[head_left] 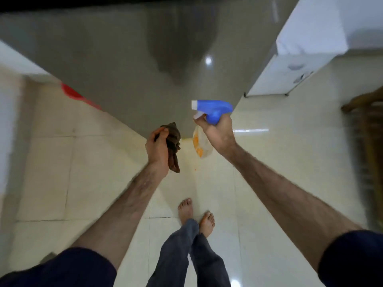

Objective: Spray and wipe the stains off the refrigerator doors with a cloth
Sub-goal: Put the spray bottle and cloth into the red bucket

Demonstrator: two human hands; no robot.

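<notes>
I see the grey refrigerator door [124, 65] ahead, above a cream tiled floor [51, 172]. A red object [74, 94] lies by the door's lower left edge. My left hand [157, 150] grips a bunched brown cloth [173, 146] near the door's bottom corner. My right hand [217, 133] grips the spray bottle [211, 109], nozzle pointing left. A white cabinet [290, 69] stands right.

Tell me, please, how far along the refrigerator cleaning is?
Early. Nothing visibly wiped. In hand: the right hand holds the blue-topped spray bottle aimed at the glossy grey refrigerator door; the left hand grips the bunched brown cloth. Spraying and wiping remain.
</notes>
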